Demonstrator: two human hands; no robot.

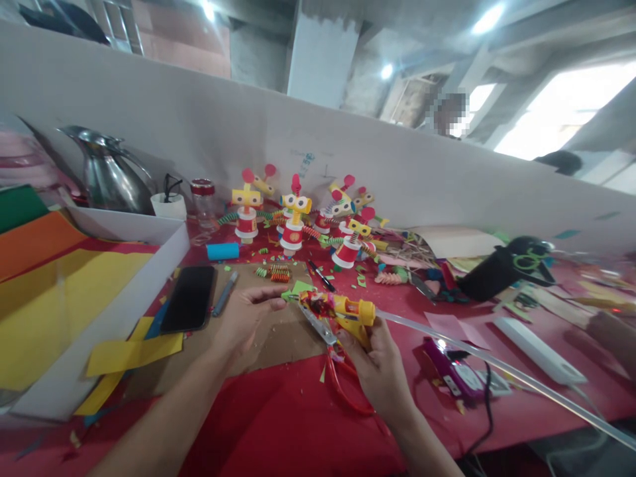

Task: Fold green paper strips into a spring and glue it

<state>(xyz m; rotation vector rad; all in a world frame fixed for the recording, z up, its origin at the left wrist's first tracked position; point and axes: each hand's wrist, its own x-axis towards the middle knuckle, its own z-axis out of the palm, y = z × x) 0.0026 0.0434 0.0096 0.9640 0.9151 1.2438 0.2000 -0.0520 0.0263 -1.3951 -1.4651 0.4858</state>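
My right hand (380, 361) is wrapped round the handle of a yellow hot glue gun (342, 308). A long clear glue stick (447, 344) sticks out of its back end toward the lower right. Between the fingertips of my left hand (251, 311) is a small green paper piece (299, 288), right at the gun's nozzle; whether the two touch I cannot tell. Scissors with red handles (342, 384) lie beneath the gun, partly hidden by it and my right hand. Behind my hands, small coiled paper springs (279, 273) rest on a brown cardboard sheet (278, 338).
Several paper-robot figures (293, 232) stand at the back, near a blue paper roll (223, 251). On the left are a phone (189, 298), a grey pen (225, 293) and a white box (99, 351) of coloured paper. A purple device (457, 371) and a power strip (539, 350) lie right.
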